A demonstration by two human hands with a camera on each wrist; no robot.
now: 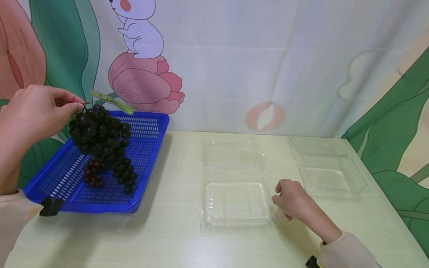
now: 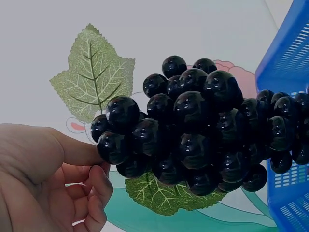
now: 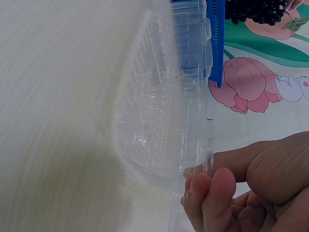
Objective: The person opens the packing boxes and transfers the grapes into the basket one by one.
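My left hand [image 1: 37,111] pinches the stem of a large bunch of black grapes [image 1: 100,134] between thumb and fingers. The bunch hangs over a blue plastic basket [image 1: 97,207], and green leaves [image 2: 94,72] spread from its top in the left wrist view. Inside the basket, below the hanging bunch, lies a small cluster of dark red grapes [image 1: 93,174]. At the middle of the table stands a clear plastic clamshell container [image 1: 236,201] with its lid laid back. My right hand [image 1: 295,199] pinches that container's right rim, thumb against fingertips [image 3: 223,180].
A second clear clamshell container [image 1: 330,178], also opened out, is at the table's right side. Behind the table hangs a printed curtain [image 1: 218,82] with flowers and a white animal. The basket stands at the table's left, close to the curtain.
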